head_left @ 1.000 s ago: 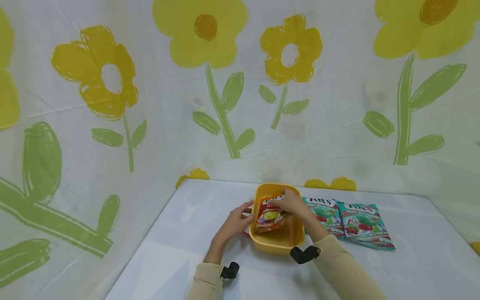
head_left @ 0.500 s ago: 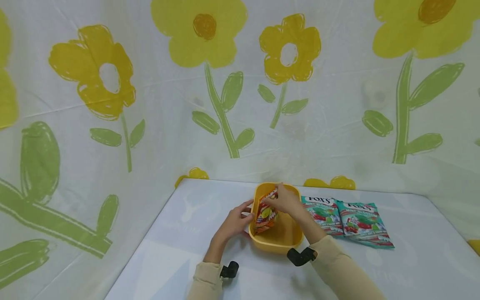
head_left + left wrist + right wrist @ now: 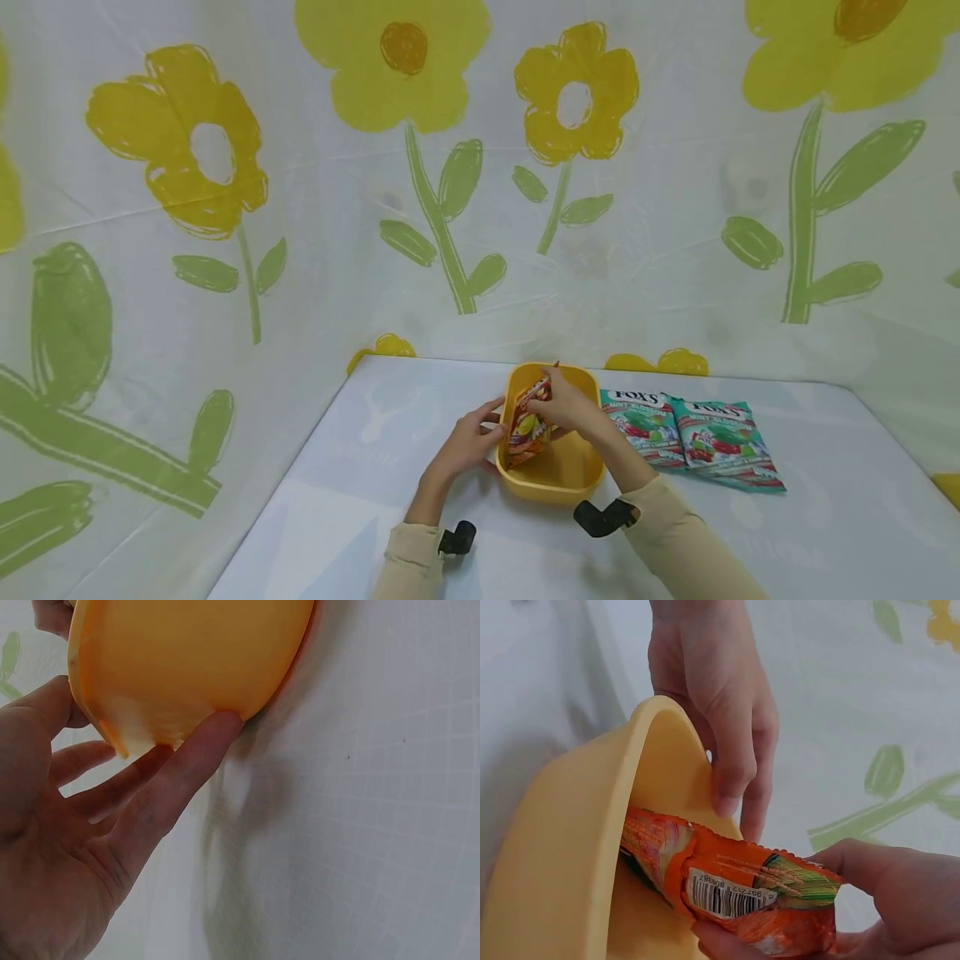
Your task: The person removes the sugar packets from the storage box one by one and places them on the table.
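A yellow plastic tub (image 3: 551, 493) stands on the white table. My left hand (image 3: 463, 443) holds its left side, the thumb over the rim and the fingers along the outer wall (image 3: 202, 652). Inside the tub, an orange-red candy bag (image 3: 527, 432) stands on edge, tilted against the left wall. With thumb and fingers my right hand (image 3: 576, 408) pinches the upper end of this bag. The right wrist view shows the bag's barcode side (image 3: 727, 894), its far end down in the tub.
Two teal Fox's Mint Blossom candy bags lie flat right of the tub, the nearer one (image 3: 647, 429) close to its wall and the other (image 3: 727, 446) beside it. A white curtain (image 3: 637, 292) with yellow flowers hangs behind the table.
My right hand has shifted left with the candy bag, turning it from a slanted lie to a steeper stand against the tub's left wall. My left hand keeps its place on the tub.
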`<state>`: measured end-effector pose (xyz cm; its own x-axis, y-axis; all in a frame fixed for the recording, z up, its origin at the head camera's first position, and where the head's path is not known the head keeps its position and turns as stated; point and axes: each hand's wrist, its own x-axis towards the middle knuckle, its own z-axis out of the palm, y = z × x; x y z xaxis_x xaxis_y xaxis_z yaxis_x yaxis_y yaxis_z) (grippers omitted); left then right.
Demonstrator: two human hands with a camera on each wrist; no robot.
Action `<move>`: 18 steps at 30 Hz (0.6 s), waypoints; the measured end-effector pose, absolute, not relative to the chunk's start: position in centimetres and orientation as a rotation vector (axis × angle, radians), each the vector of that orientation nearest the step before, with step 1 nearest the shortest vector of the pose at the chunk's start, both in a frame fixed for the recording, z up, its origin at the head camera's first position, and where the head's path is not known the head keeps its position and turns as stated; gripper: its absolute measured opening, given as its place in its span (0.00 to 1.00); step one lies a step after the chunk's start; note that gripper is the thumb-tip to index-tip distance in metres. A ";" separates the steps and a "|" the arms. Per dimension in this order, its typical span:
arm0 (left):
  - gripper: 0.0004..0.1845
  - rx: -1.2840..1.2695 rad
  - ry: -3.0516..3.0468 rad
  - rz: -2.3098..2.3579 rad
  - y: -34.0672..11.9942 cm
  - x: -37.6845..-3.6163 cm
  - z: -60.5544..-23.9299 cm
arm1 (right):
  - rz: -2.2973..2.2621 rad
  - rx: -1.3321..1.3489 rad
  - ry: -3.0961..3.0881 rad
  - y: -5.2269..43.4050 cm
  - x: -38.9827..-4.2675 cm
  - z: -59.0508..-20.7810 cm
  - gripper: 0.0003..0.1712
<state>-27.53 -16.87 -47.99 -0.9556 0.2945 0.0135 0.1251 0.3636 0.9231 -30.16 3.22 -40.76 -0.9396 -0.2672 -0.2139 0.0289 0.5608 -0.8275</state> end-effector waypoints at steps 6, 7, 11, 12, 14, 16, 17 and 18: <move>0.31 0.394 2.488 1.621 -16.9 -27.7 -48.1 | -1.475 -0.170 2.376 3.4 -30.3 -40.8 0.48; 0.31 0.394 2.489 1.622 -16.9 -27.7 -48.1 | -1.498 -0.167 2.360 3.4 -30.3 -40.8 0.49; 0.31 0.395 2.462 1.645 -16.9 -27.7 -48.2 | -1.557 -0.170 2.319 3.4 -30.3 -40.9 0.48; 0.31 0.391 2.458 1.647 -16.9 -27.7 -48.2 | -1.571 -0.165 2.313 3.4 -30.4 -40.9 0.48; 0.31 0.383 2.446 1.653 -16.9 -27.7 -48.2 | -1.596 -0.161 2.303 3.4 -30.4 -41.1 0.46; 0.31 0.375 2.440 1.652 -16.9 -27.7 -48.3 | -1.625 -0.159 2.294 3.4 -30.6 -41.3 0.45; 0.31 0.367 2.439 1.649 -16.9 -27.8 -48.3 | -1.640 -0.156 2.287 3.5 -30.6 -41.4 0.45; 0.31 0.361 2.437 1.649 -16.9 -27.7 -48.2 | -1.657 -0.152 2.278 3.5 -30.7 -41.4 0.44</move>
<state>-27.75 -16.91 -48.21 -0.9549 0.2967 -0.0108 0.1004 0.3567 0.9288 -30.67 3.52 -41.44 -0.9434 -0.2697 -0.1930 0.1006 0.3219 -0.9414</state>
